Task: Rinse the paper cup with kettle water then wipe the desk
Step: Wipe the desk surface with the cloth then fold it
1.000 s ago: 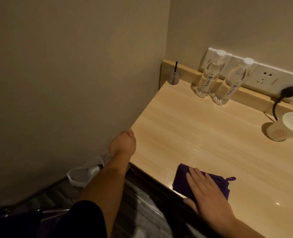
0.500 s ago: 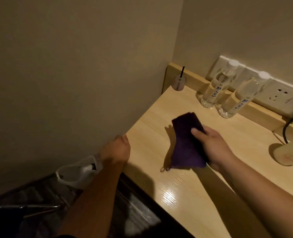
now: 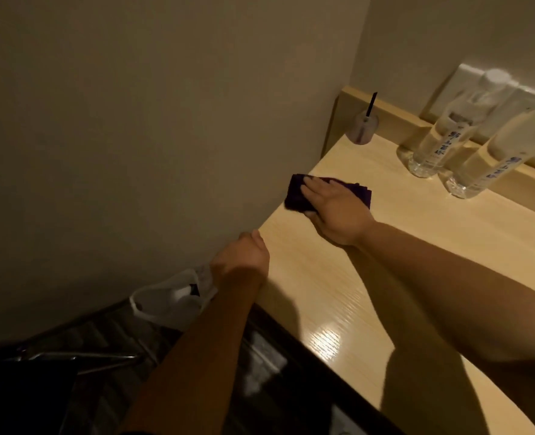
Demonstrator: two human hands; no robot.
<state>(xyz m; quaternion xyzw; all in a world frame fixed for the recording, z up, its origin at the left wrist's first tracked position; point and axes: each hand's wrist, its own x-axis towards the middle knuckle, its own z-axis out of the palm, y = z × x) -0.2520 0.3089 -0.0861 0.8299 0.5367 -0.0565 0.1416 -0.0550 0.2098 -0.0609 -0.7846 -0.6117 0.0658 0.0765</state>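
A dark purple cloth point(image 3: 296, 193) lies flat on the light wooden desk point(image 3: 417, 246), close to the desk's left edge by the wall. My right hand point(image 3: 335, 208) presses down on it with the palm and spread fingers, covering most of the cloth. My left hand point(image 3: 244, 257) is curled into a loose fist at the desk's left front corner, resting against the edge. The paper cup and the kettle are out of view.
Two clear water bottles point(image 3: 442, 139) point(image 3: 492, 161) stand at the back right, before wall sockets point(image 3: 467, 80). A small reed diffuser point(image 3: 364, 125) sits in the back corner. A white plastic bag point(image 3: 169, 298) hangs below the desk's left edge. The wall runs along the left.
My right hand has carried the cloth from the front edge, lifted it, then laid it flat near the left wall. The view has shifted left, so the paper cup has left the frame.
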